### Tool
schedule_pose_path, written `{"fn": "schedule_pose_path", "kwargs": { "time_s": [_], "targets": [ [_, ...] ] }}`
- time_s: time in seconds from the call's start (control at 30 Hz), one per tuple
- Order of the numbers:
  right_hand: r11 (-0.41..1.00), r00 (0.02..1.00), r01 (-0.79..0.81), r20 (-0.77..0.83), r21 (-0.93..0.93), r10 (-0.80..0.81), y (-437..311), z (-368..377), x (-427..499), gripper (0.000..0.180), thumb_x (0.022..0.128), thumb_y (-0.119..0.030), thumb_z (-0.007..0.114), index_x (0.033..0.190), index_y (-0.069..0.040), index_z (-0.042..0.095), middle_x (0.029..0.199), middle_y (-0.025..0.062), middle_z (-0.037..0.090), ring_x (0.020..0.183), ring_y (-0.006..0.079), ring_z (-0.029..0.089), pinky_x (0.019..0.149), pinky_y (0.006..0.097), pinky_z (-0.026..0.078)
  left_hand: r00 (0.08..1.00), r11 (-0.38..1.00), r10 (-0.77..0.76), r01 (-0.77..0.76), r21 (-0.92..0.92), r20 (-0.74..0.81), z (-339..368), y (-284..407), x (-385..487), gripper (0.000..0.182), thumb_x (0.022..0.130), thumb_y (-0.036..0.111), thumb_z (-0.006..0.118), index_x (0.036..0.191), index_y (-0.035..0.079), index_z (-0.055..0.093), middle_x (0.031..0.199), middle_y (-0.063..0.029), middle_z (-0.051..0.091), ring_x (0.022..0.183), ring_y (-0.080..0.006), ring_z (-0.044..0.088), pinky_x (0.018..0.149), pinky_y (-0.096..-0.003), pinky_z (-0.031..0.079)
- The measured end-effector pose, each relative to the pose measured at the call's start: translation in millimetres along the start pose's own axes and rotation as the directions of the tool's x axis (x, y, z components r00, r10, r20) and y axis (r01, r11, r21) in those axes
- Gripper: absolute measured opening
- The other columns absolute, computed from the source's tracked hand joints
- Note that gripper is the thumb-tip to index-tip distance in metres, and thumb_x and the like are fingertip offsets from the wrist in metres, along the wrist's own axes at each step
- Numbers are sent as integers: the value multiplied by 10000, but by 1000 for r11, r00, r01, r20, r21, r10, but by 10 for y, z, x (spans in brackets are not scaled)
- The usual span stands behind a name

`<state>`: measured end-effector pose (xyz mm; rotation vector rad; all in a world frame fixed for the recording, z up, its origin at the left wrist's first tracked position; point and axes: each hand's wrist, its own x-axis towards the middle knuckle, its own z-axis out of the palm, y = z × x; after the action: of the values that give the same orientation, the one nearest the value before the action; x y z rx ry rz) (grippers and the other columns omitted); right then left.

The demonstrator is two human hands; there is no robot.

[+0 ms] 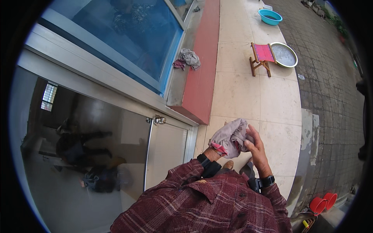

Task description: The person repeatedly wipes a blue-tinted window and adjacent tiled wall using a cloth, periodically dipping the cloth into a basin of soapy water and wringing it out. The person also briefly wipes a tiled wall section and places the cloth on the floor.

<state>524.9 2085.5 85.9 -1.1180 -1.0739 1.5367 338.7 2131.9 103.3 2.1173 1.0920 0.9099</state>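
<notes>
A bunched grey cloth (228, 137) with pinkish-red patches is held in front of my body. It drapes over my left hand (213, 153), so only the wrist side shows and the fingers are hidden. My right hand (257, 147) is at the cloth's right edge, thumb and fingers curved around a fold there. Both wrists wear dark bands. Below the cloth, a brown shoe (228, 164) shows on the pale tiles (276, 139).
To the left is a glass door with a round metal knob (159, 120). Crumpled rags (189, 59) lie on the red-fronted ledge (204, 72). Farther along are a folding stool (263, 54), a metal basin of water (283, 55) and a turquoise basin (270, 17). Red buckets (318, 205) stand lower right.
</notes>
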Motion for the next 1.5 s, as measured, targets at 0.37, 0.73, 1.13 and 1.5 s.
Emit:
{"fn": "schedule_pose_path", "kwargs": {
  "time_s": [0.37,0.73,1.13,1.5],
  "targets": [
    [920,982,-158,154,359,108,-328,-883,1455,889,859,-55,605,1616,-165,153,1440,138,448,1188,239,568,934,372,527,816,367,-577,290,-884,28,466,-212,1383,648,1028,338,566,1556,140,248,1406,-99,467,1224,-199,518,1004,-372,452],
    [638,979,-182,81,748,186,-299,-1802,2634,557,971,-227,642,1446,-19,437,1365,143,589,1212,284,607,1063,445,486,597,647,-759,645,-407,-259,-560,-1734,1364,274,936,235,689,1163,87,648,1152,-30,616,1125,-151,563,768,-327,526],
    [694,970,-220,76,686,233,-472,-1459,4180,524,1023,-296,566,1444,-12,436,1410,164,556,1276,306,560,1105,479,440,591,384,-625,801,459,-509,-1760,-3566,3018,790,744,246,828,1440,217,455,1504,-160,365,1364,-484,336,1056,-589,369],
    [681,866,-498,276,536,416,-471,-1652,5218,590,1005,-337,586,1469,-17,413,1432,160,540,1292,308,544,1118,467,414,660,537,-422,734,416,-621,-1840,-3868,2558,308,715,-44,605,962,113,699,1067,-104,610,1023,-374,503,896,-467,434]
  ]
}}
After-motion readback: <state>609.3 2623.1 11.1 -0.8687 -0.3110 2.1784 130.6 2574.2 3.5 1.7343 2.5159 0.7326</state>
